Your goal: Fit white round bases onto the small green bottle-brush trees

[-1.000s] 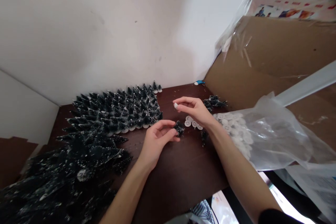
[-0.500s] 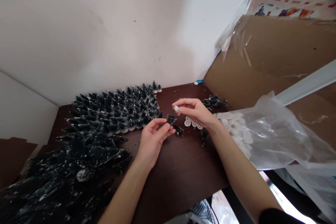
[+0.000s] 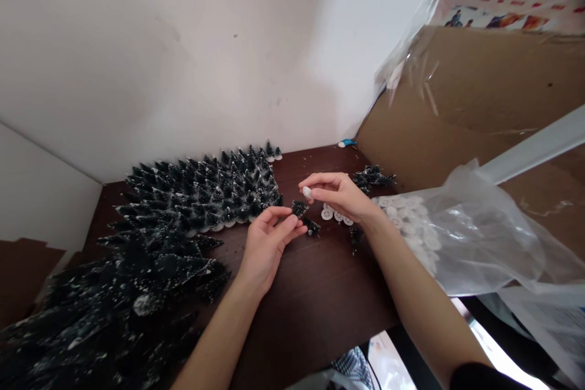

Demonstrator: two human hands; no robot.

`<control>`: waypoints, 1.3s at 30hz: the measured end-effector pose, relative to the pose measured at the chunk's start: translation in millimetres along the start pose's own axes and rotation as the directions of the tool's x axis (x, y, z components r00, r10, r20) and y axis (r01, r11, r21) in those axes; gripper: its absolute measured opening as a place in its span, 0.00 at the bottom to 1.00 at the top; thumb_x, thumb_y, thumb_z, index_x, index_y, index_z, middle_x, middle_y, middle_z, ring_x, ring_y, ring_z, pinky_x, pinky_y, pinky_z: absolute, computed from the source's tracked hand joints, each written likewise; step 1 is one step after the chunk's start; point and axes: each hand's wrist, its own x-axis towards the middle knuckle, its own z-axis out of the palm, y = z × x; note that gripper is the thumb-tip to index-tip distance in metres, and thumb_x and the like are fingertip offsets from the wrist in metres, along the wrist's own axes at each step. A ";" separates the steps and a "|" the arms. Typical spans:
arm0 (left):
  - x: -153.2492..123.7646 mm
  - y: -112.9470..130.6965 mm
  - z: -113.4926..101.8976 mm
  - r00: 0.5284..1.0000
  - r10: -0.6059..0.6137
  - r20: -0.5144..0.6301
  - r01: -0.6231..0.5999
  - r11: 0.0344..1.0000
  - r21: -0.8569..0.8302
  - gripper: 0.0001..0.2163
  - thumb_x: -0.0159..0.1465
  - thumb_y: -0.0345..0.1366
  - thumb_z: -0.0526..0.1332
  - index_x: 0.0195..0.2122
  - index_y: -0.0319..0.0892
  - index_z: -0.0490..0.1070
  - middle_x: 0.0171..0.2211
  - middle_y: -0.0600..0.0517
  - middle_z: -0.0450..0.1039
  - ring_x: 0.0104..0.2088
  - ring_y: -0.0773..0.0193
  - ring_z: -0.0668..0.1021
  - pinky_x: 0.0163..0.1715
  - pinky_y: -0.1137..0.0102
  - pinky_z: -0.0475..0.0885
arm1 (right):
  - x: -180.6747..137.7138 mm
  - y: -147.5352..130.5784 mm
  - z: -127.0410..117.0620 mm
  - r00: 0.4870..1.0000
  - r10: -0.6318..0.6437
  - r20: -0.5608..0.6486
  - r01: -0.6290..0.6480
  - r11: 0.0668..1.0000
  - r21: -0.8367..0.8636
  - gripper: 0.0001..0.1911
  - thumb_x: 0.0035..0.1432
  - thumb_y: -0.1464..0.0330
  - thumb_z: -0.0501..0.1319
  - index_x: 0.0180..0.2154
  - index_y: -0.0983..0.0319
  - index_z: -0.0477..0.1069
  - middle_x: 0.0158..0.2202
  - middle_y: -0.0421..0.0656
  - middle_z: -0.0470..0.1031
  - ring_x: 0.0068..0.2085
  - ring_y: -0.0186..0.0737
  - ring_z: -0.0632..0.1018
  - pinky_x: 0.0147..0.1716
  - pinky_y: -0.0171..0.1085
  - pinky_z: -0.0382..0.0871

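Observation:
My left hand (image 3: 269,244) pinches a tiny dark green frosted tree (image 3: 299,208) between thumb and fingers, its tip pointing right. My right hand (image 3: 340,195) is just to the right of it, pinching a small white round base (image 3: 307,192) close to the tree's end. Another loose little tree (image 3: 312,227) lies on the dark brown table (image 3: 315,298) right below the hands. A few white bases (image 3: 333,215) lie on the table under my right hand.
Rows of finished small trees (image 3: 214,192) stand at the back left, and a pile of trees (image 3: 114,298) fills the near left. A clear plastic bag of white bases (image 3: 439,237) lies at the right beside a cardboard box (image 3: 475,116). More loose trees (image 3: 372,178) lie near the box.
My left hand has lifted a small tree off the table and raised it toward my right hand, which lowered slightly with the white base; over the last half second both hands have barely moved.

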 end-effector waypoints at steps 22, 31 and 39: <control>0.6 -0.2 0.4 0.999 -0.024 -0.031 0.025 0.999 0.035 0.16 0.44 0.34 0.79 0.31 0.37 0.77 0.26 0.54 0.77 0.28 0.68 0.81 0.34 0.72 0.81 | 0.0 1.8 -1.2 0.999 0.037 0.012 -0.035 0.994 -0.101 0.11 0.54 0.63 0.72 0.39 0.59 0.83 0.32 0.40 0.78 0.33 0.33 0.75 0.38 0.36 0.69; 0.4 -1.2 0.3 0.998 -0.035 -0.048 0.038 0.997 0.066 0.17 0.43 0.35 0.79 0.30 0.36 0.76 0.27 0.54 0.77 0.29 0.68 0.80 0.35 0.71 0.81 | 1.3 2.2 -1.0 0.997 0.078 0.007 -0.075 0.982 -0.175 0.13 0.54 0.59 0.70 0.39 0.60 0.82 0.32 0.41 0.79 0.32 0.33 0.75 0.38 0.37 0.69; -1.2 -1.3 0.2 0.998 -0.028 -0.052 0.032 0.995 0.093 0.16 0.45 0.34 0.78 0.30 0.36 0.76 0.27 0.54 0.76 0.30 0.68 0.79 0.36 0.70 0.80 | 3.0 2.8 1.7 0.992 0.126 0.003 -0.123 0.975 -0.186 0.17 0.55 0.55 0.69 0.36 0.62 0.82 0.30 0.42 0.79 0.31 0.34 0.75 0.36 0.36 0.71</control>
